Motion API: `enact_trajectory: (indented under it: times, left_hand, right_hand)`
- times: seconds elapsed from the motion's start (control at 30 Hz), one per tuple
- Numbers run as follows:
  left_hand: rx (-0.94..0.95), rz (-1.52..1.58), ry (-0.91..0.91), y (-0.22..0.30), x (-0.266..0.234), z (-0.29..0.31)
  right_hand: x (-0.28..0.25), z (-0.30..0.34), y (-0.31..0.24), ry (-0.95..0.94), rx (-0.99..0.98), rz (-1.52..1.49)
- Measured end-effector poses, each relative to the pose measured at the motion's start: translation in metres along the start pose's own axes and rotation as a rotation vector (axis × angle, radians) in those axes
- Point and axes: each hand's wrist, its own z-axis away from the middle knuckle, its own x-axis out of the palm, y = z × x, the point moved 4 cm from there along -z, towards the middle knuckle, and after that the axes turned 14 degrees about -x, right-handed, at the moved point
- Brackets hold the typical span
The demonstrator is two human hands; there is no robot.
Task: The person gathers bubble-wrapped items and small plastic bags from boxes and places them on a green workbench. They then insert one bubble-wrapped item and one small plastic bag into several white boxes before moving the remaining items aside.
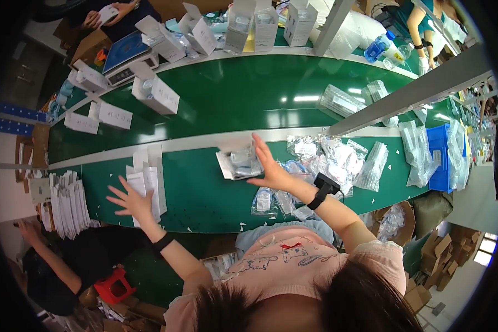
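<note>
The clear plastic packet (pixel 239 164) lay on the green table (pixel 205 193), just beside the pale strip that edges the conveyor belt (pixel 232 99), and the right hand (pixel 268 166) rested against its right side with fingers stretched flat, touching rather than gripping it. It looked glossy and crumpled, with pale contents showing through. Being so slick and only pressed, it could well have slid away or ridden onto the belt if nudged. The left hand (pixel 130 200) hovered with fingers spread wide, holding nothing, over a stack of white flat cartons (pixel 149 180); a careless sweep could have scattered them. A heap of similar clear packets (pixel 332 160) lay near the right wrist.
</note>
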Motion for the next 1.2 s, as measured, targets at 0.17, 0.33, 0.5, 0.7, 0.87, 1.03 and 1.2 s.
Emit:
enact_trajectory:
  times: [0.17,0.33,0.5,0.7,0.87,1.03,1.2]
  left_hand:
    - [-0.238,-0.238,-0.347,-0.032,0.048,-0.004]
    - [0.066,0.209,-0.382,0.081,0.026,0.097]
    - [0.31,0.06,-0.89,0.136,0.036,0.166]
    - [0.438,0.402,-1.098,0.147,0.083,0.153]
    - [0.57,0.546,-1.16,0.156,0.123,0.167]
    - [0.304,0.79,-1.344,0.152,0.118,0.148]
    - [0.059,1.19,-1.065,0.174,0.055,0.109]
  right_hand:
    - [-0.008,-0.01,0.032,0.006,0.461,-0.19]
    - [-0.066,-0.058,0.097,0.293,0.554,-0.171]
    - [-0.097,-0.066,0.165,0.379,0.48,-0.089]
    - [-0.123,-0.02,0.167,-0.461,0.643,1.18]
    - [-0.157,0.065,0.202,-0.278,1.063,1.447]
    - [-0.157,0.069,0.194,-0.259,0.843,1.486]
    - [-0.162,0.019,0.128,-0.038,0.589,1.242]
